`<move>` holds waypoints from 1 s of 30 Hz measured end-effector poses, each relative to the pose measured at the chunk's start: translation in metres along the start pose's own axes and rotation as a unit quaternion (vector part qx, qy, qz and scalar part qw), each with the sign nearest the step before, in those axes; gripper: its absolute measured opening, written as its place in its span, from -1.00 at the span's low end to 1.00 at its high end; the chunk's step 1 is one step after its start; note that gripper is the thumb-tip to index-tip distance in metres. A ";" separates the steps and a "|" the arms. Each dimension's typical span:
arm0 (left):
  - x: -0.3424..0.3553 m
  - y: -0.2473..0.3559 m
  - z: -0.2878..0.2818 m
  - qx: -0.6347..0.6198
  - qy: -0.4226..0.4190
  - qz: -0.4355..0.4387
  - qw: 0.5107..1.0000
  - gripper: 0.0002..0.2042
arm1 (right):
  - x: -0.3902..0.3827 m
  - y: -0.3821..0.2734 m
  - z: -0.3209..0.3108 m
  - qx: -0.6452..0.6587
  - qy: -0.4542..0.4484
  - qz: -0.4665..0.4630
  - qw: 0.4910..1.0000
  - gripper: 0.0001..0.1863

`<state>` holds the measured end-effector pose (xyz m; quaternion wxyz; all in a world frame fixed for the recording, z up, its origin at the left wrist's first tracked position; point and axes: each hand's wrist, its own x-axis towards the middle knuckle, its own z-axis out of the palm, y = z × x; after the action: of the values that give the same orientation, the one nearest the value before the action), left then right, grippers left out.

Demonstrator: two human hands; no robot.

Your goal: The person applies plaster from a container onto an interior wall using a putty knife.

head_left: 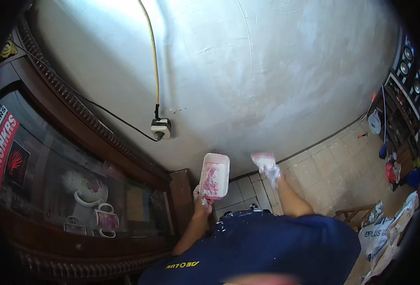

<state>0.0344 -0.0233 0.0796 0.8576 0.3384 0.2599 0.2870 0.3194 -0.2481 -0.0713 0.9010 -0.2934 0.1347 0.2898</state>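
My left hand is closed on the lower left edge of a white rectangular tray. Pink and white paste is smeared over the inside of that tray. To its right, my right hand is coated in white paste and closed around a flat, pinkish-white spreader, whose outline is partly lost under the paste. The spreader is close to the lower part of a whitish plastered wall; I cannot tell whether it touches the wall.
A dark wooden glass-front cabinet with cups inside stands at left. A socket box hangs on the wall from a yellow cable. At right are a tiled floor, a shelf with speakers and plastic bags.
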 end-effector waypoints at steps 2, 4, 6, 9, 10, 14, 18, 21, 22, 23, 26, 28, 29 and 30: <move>0.004 0.005 0.011 0.002 0.020 0.000 1.000 -0.72 | -0.044 -0.001 -0.018 -0.029 0.102 0.100 0.989 -0.72; 0.014 0.004 0.006 0.010 -0.081 -0.001 0.997 -0.66 | -0.077 -0.009 0.034 -0.010 -0.015 0.088 0.996 -0.72; 0.019 0.000 0.029 0.013 -0.028 -0.009 0.999 -0.60 | -0.075 -0.025 0.054 0.002 -0.194 0.142 0.971 -0.73; 0.028 0.002 0.064 0.036 -0.052 0.000 0.998 -0.56 | -0.133 -0.045 0.160 -0.128 -0.135 0.121 0.975 -0.79; 0.028 0.004 0.081 0.024 -0.048 0.010 0.998 -0.55 | -0.137 -0.045 0.171 -0.179 -0.168 0.119 0.962 -0.80; 0.025 0.007 0.112 0.049 -0.026 0.080 0.995 -0.51 | -0.107 -0.040 0.145 -0.213 0.010 -0.021 0.977 -0.88; 0.021 0.027 0.123 -0.058 -0.081 0.022 0.995 -0.55 | -0.061 -0.106 0.106 -0.210 0.151 -0.236 0.937 -0.83; 0.024 0.036 0.116 -0.008 -0.089 0.058 0.994 -0.59 | -0.094 -0.183 0.230 -0.248 -0.003 -0.299 0.922 -0.78; 0.025 0.036 0.116 -0.021 -0.134 0.051 0.989 -0.60 | -0.104 -0.204 0.274 -0.228 -0.038 -0.322 0.918 -0.80; 0.017 0.039 0.126 -0.039 -0.114 0.039 0.992 -0.65 | -0.119 -0.219 0.317 -0.215 -0.088 -0.365 0.901 -0.84; 0.020 0.033 0.119 -0.035 -0.122 0.012 0.992 -0.69 | -0.119 -0.267 0.425 -0.137 -0.290 -0.316 0.893 -0.67; 0.017 0.037 0.121 -0.028 -0.119 -0.007 0.992 -0.68 | -0.123 -0.275 0.499 -0.145 -0.311 -0.307 0.888 -0.67; 0.015 0.036 0.120 -0.026 -0.120 -0.007 0.992 -0.67 | -0.117 -0.282 0.533 -0.151 -0.334 -0.302 0.880 -0.69; 0.013 0.034 0.115 -0.025 -0.118 -0.006 0.993 -0.66 | -0.107 -0.287 0.566 -0.157 -0.359 -0.294 0.872 -0.71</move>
<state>0.1065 -0.0437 0.1746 0.8921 0.3469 0.1520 0.2464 0.4480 -0.1415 0.5508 0.8730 -0.3327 -0.3379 0.1141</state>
